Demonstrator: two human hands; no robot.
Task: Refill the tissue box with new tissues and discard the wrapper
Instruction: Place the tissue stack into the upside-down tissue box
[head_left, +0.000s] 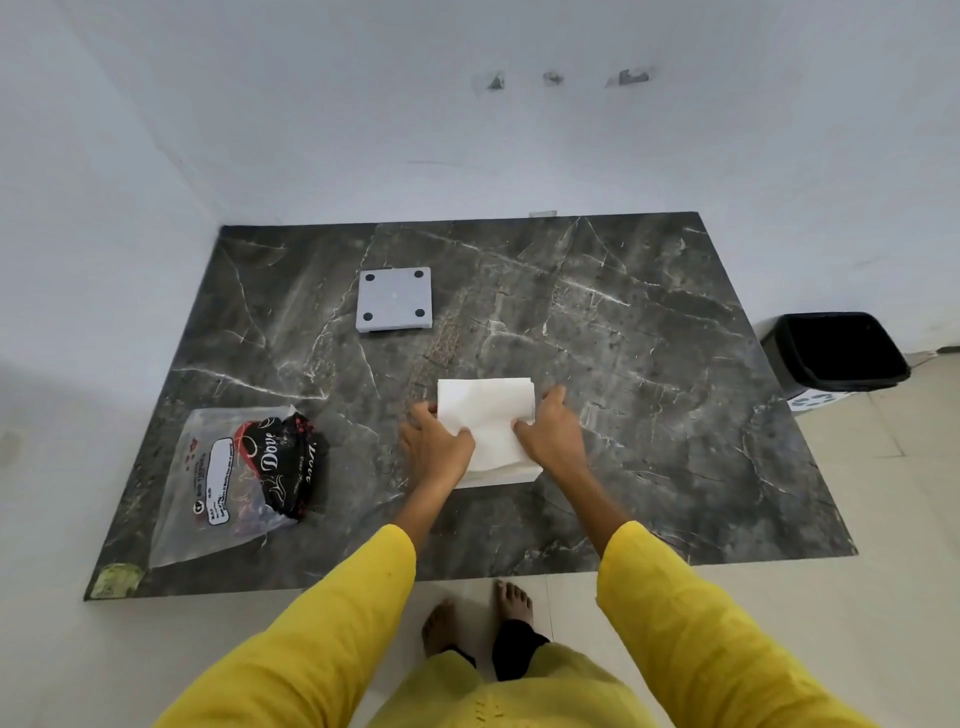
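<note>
White tissue stack (485, 415) sits in the open box on the worktop (649, 364), left hand (436, 441) and right hand (550, 434) pressing its sides; best tuck edges evenly before fitting the base plate (393, 299).

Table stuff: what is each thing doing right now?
Tissues: unwrapped stack, pressed between both hands.
Left hand: on the stack's left side.
Right hand: on its right side.
Wrapper: empty, crumpled, on the table.
Base: off, feet up.
Bin: open.
</note>
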